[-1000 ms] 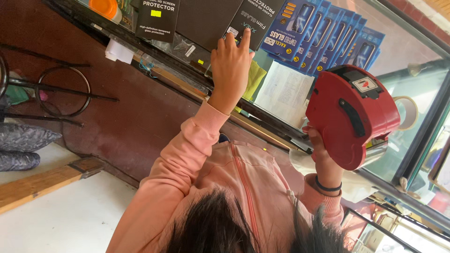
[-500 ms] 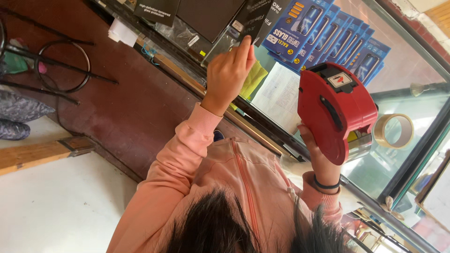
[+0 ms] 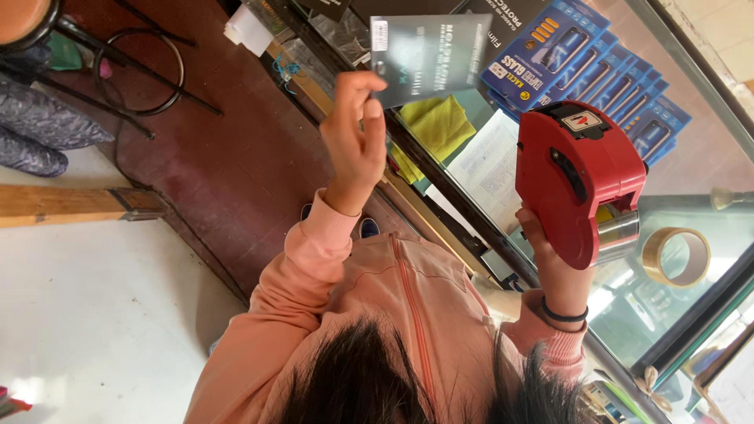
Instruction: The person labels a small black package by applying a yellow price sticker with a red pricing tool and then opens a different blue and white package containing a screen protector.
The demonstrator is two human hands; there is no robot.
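Note:
My left hand (image 3: 353,145) is raised over the counter edge and pinches a flat dark rectangular packet (image 3: 428,55) by its lower corner. The packet is lifted clear of the other packets at the top. My right hand (image 3: 550,263), with a black band on the wrist, grips the handle of a red hand-held label gun (image 3: 577,180) and holds it upright over the glass. A metal roller shows at the gun's right side. The gun and the packet are apart. My pink sleeves and dark hair fill the bottom of the view.
A row of blue boxes (image 3: 597,71) stands on the glass counter (image 3: 691,200), with a yellow cloth (image 3: 436,126) and printed paper (image 3: 491,165) beneath the glass. A tape roll (image 3: 675,255) lies at the right. A black stool frame (image 3: 141,63) and a wooden plank (image 3: 71,204) are at the left.
My left hand went from touching the stacked dark packets to holding one packet lifted off them. The label gun stayed in my right hand and looks nearer.

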